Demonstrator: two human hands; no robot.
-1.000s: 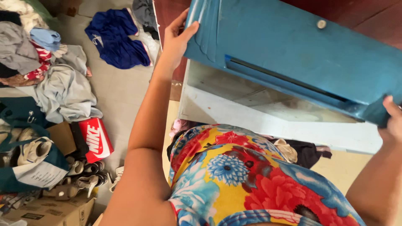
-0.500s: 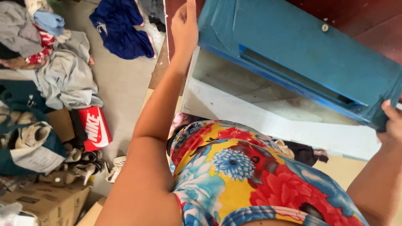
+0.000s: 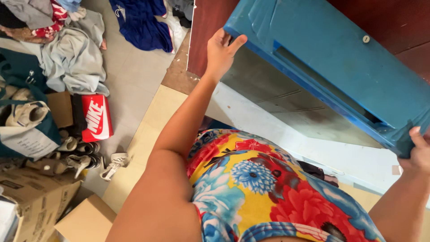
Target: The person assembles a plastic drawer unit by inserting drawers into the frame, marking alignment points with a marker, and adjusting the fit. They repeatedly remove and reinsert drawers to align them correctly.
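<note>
Both hands — left hand (image 3: 222, 48), right hand (image 3: 419, 150) — grip the tilted blue lid (image 3: 340, 67) by its corners; one slip could drop it

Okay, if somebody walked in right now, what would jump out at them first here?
Likely the big blue lid tilted up at top right, gripped at its ends by the left hand and the right hand. Next, the bright flowered garment at bottom centre. On the left, a red shoebox stands among shoes and heaped clothes on the floor.
</note>
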